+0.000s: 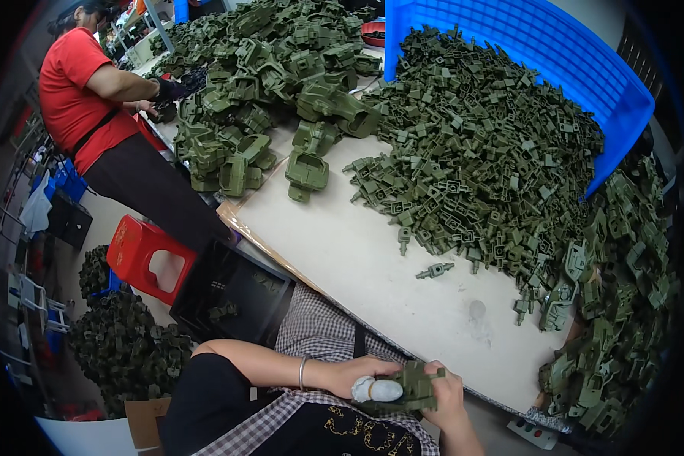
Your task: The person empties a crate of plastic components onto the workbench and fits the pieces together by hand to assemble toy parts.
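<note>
Close to my body, at the table's near edge, I hold a dark green moulded plastic part (415, 386) between both hands. My left hand (340, 374) is closed on its left side, the thumb in a whitish finger cover (380, 391) pressed along it. Around the right side curl the fingers of my right hand (450, 397). The undersides of both hands are hidden. Beyond them on the white tabletop (372, 243) lies a single small green part (435, 270), apart from a large heap of small green pieces (463, 144).
A tipped blue crate (623, 91) backs the heap. Larger green parts (281, 68) are piled at the far left, others (615, 327) along the right. Left of the table are a black bin (235, 296), a red stool (148, 254) and a co-worker in red (83, 91).
</note>
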The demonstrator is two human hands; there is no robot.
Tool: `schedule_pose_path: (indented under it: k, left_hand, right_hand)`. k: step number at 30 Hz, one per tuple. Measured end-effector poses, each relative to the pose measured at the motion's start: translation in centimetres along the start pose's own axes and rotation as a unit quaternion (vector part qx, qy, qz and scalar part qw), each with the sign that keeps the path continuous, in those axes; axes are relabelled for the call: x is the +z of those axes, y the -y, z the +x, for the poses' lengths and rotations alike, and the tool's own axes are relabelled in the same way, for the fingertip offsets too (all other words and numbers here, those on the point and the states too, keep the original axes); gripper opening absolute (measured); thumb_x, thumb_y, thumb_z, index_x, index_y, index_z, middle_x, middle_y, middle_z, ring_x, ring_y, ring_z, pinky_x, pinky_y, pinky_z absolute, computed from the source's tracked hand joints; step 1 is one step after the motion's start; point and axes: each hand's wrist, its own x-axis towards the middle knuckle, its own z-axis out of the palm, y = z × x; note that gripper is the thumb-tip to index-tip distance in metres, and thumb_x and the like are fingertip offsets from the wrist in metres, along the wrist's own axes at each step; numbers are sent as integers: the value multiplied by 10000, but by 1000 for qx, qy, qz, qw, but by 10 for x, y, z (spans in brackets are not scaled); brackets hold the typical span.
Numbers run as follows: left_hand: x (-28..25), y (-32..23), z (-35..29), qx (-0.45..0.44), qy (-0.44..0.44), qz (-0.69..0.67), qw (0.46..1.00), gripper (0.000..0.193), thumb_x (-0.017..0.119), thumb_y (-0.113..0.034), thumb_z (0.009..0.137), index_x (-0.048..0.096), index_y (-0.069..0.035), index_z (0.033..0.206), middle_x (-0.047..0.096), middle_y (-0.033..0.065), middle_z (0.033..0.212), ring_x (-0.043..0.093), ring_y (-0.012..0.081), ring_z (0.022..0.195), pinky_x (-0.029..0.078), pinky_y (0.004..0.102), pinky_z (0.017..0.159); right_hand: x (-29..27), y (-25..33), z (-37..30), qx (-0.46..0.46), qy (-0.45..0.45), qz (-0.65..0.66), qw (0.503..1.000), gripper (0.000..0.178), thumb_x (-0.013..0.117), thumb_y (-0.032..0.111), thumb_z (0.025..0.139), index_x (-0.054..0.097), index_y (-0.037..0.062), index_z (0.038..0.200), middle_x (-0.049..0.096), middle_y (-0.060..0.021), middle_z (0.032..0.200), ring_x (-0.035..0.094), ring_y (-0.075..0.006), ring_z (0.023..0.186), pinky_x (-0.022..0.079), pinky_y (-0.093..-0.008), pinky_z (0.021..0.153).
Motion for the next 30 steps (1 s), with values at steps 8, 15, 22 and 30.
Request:
schedule_pose_path:
  k: [8,15,22,30]
  left_hand:
    - [-14,-22,18,12,34,127,991,319,673,-268,775,561,11,882,577,169,679,581,281,583,439,348,530]
    - [-13,-10,19,-25,44,105,993,351,655,-278,802,565,3,994,620,168,735,645,287,686,485,347,610]
    - [-45,-26,10,29,-76,-76,994,707,663,-230,833,243,1,1353,439,170,1281,482,223,1165,400,324,972]
    - [-54,-23,-44,-83,-239,-389,886,669,467,-546,881,386,-25,1292,561,146,1116,608,220,921,548,306,711]
  right_hand:
    - [-35,12,32,-14,160,-11,987,287,661,58,620,510,35,863,575,-112,740,594,-322,619,498,-380,531]
    - [-37,3,44,30,226,6,974,249,646,47,667,565,40,901,590,-147,754,605,-349,688,503,-399,608]
    - [-35,-21,65,137,10,140,981,197,650,34,705,582,20,889,593,-103,706,621,-216,669,483,-317,606]
    - [-15,-57,120,13,-66,-157,985,272,636,90,763,548,24,1012,525,-122,986,545,-255,834,470,-339,722]
